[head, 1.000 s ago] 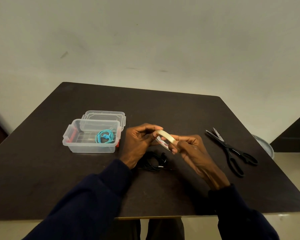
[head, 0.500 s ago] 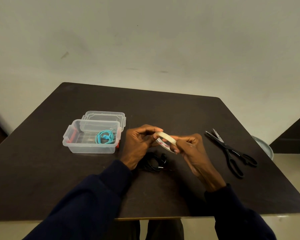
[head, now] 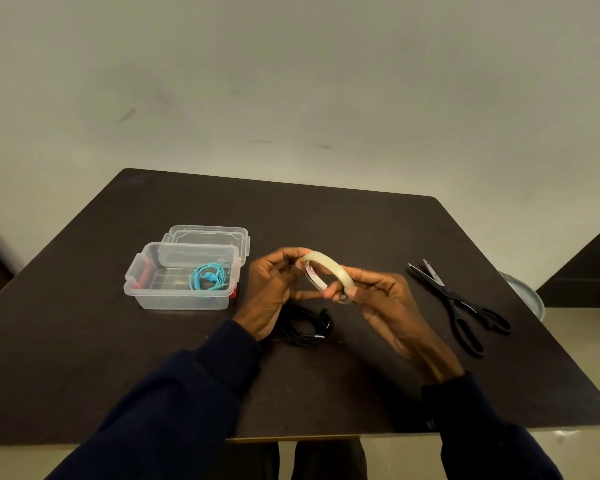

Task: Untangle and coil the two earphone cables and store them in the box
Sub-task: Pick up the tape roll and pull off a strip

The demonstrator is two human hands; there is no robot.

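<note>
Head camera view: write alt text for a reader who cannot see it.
Both hands, left hand and right hand, hold a roll of clear tape above a dark table. A black earphone cable lies coiled beneath; a teal one sits in the open clear box, scissors to the right.

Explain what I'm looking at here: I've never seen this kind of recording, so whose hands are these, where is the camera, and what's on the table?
No machine here: a person wears one wide camera on the head, looking forward and down, so the arms reach in from the bottom edge. The left hand and right hand hold a roll of tape together above the dark table, each with a fingertip grip on its rim. On the table's left stands a clear box, open, with its lid behind it; a coiled blue earphone cable already lies inside. A coiled black earphone cable lies on the table just under the hands. Black scissors lie to the right, untouched.
</note>
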